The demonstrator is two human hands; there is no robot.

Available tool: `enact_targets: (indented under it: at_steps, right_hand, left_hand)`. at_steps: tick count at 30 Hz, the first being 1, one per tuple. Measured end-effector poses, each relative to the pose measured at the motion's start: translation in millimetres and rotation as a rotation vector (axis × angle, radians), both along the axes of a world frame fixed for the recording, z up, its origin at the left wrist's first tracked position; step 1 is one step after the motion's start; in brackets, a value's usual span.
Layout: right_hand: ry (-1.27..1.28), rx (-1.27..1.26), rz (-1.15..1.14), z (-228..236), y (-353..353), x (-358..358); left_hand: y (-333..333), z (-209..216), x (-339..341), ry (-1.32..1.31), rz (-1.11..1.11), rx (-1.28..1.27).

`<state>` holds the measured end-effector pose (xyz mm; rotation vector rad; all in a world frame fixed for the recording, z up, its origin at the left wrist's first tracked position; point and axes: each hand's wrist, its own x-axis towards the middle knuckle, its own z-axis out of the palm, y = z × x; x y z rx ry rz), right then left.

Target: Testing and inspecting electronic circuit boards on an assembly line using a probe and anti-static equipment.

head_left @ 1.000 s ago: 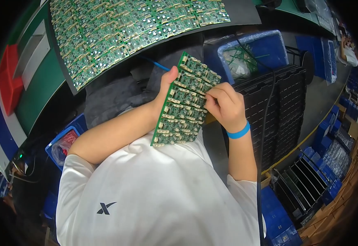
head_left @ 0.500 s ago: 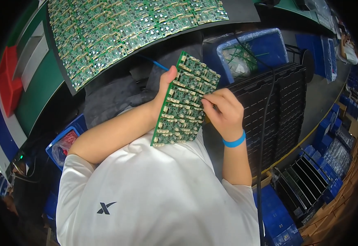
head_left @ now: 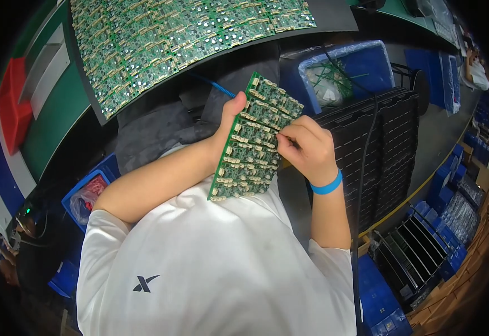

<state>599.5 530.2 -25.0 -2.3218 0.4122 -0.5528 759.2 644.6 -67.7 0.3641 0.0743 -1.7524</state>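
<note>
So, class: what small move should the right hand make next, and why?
Perhaps lift the right hand slightly to check the spot: its fingers cover part of the circuit panel's right side, while the left hand holds the opposite edge.

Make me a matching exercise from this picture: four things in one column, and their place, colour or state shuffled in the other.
Things:
1. Left hand
2. Right hand
3. Wristband
4. Large spread of boards

Descriptions:
A. Blue
B. Lying on a dark mat at the top of the picture
C. Pinched, at the right side of the held circuit-board panel
D. Gripping that panel's left edge

Pairs: 1-D, 2-C, 3-A, 4-B
</note>
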Motion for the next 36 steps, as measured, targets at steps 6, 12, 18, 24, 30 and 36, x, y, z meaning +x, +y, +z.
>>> enact_targets:
  at_steps: [6, 12, 18, 24, 30, 36]
  right_hand:
    - [-0.049, 0.029, -0.044, 15, -13, -3]
    - [0.021, -0.013, -0.417, 21, -19, -11]
    - [0.134, 0.247, -0.217, 16, 11, -19]
    - [0.159, 0.336, -0.339, 7, 26, -20]
    - [0.104, 0.344, -0.436, 7, 35, -12]
    - [0.071, 0.350, -0.556, 6, 44, -6]
  left_hand:
    - [0, -4, 1, -0.029, -0.031, 0.008]
    - [-2, -5, -1, 0.016, -0.022, -0.002]
    - [-2, 0, 1, 0.037, 0.016, 0.050]
    - [2, 3, -2, -0.018, 0.006, -0.022]
    - [8, 12, -3, -0.102, -0.001, -0.042]
    - [12, 12, -10, -0.243, -0.016, -0.090]
